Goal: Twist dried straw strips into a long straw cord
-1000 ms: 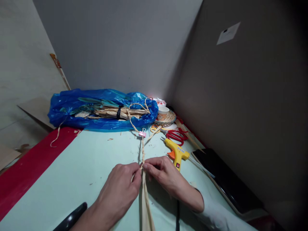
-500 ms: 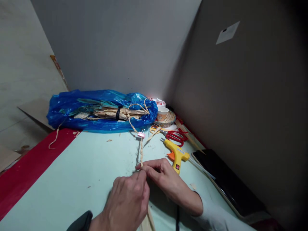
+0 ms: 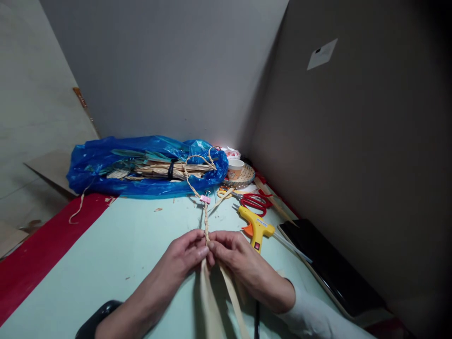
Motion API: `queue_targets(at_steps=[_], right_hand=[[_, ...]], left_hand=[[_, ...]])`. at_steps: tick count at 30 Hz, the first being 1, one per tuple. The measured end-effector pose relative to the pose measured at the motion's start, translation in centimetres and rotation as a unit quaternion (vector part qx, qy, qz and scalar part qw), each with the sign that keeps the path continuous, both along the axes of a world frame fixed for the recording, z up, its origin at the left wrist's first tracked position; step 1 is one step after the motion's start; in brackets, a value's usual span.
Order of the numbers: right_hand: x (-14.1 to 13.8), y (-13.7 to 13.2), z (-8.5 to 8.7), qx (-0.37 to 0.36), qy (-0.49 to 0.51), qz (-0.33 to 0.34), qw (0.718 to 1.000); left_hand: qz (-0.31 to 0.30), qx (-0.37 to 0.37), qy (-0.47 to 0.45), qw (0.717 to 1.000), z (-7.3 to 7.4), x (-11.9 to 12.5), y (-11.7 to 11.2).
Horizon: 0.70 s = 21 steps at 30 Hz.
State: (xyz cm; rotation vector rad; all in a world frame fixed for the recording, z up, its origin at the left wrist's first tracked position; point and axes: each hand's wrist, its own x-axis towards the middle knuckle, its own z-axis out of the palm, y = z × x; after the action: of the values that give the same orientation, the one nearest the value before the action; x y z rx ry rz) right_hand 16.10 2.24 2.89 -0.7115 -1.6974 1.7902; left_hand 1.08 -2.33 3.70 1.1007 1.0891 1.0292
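A thin braid of pale dried plant strips runs toward me from a pink binder clip. Both hands pinch it at its near end. My left hand is closed on the braid from the left, thumb on top. From the right, my right hand is closed on the same spot, fingertips nearly touching the left ones. Loose flat strips hang from under the fingers toward the near table edge. Beyond the clip, the braid's finished length curls over a blue plastic bag.
A bundle of dried strips lies in the bag. Right of the braid are a yellow glue gun, red-handled scissors, a paper cup on a woven tray, and a black flat device. Walls rise behind and right.
My left hand has turned and shifted from over the strips to the braid's left side, baring the loose strips below. The right hand stays at the braid. The view has shifted slightly.
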Motion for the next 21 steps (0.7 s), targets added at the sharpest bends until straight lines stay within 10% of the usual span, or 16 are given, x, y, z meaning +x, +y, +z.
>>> queue_targets(at_steps=[21], right_hand=[[0.6,0.0,0.3,0.013,-0.106,0.010,0.994]], left_hand=[[-0.002,-0.085,0.019,0.996,-0.4,-0.4,0.1]])
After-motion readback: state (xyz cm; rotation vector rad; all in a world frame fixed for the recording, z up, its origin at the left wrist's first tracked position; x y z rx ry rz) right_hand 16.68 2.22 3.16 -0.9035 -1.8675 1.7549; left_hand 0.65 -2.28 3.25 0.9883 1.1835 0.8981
